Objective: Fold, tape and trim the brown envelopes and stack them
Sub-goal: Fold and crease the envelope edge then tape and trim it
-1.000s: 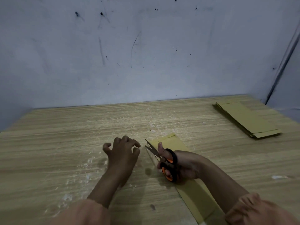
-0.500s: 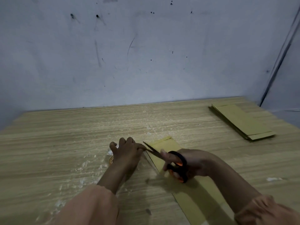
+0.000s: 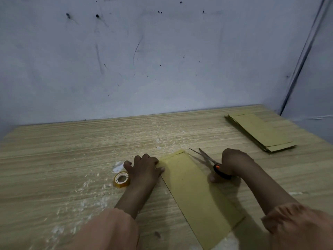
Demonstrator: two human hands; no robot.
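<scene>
A long brown envelope (image 3: 194, 192) lies flat on the wooden table (image 3: 72, 159), running from the centre toward the near right. My left hand (image 3: 144, 168) rests at its upper left corner, fingers curled and touching the paper edge. My right hand (image 3: 232, 163) grips orange-and-black scissors (image 3: 214, 164) to the right of the envelope, blades slightly apart and pointing away to the upper left. A small roll of clear tape (image 3: 122, 179) sits just left of my left hand. A stack of brown envelopes (image 3: 259, 132) lies at the far right.
A grey scuffed wall (image 3: 162, 60) rises behind the table. White flecks and dust (image 3: 93, 184) are scattered on the wood around the tape. The table's right edge runs near the stack.
My right hand carried the scissors off the envelope to its right side. My left hand slid right onto the envelope's corner, uncovering the tape roll.
</scene>
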